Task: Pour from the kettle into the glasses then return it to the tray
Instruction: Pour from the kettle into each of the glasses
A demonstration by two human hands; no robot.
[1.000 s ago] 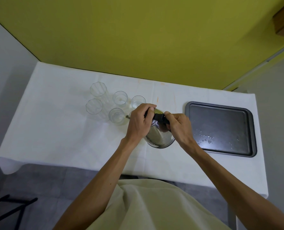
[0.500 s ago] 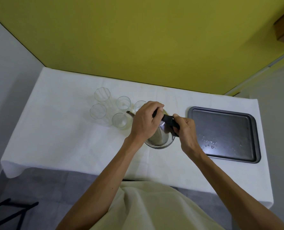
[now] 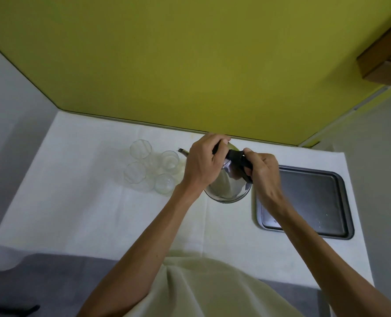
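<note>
Lifted higher and tipped spout-left since earlier, shiny steel kettle (image 3: pixel 227 187) is gripped by left hand (image 3: pixel 202 163) and right hand (image 3: pixel 262 170).

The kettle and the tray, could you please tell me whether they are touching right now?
Apart. The head view shows the kettle held tilted by both hands over the white cloth, with a strip of cloth visible between its base and the tray rim.

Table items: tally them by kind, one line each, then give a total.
Glasses: 4 visible; the left hand may hide more
Kettle: 1
Tray: 1
Total: 6
</note>
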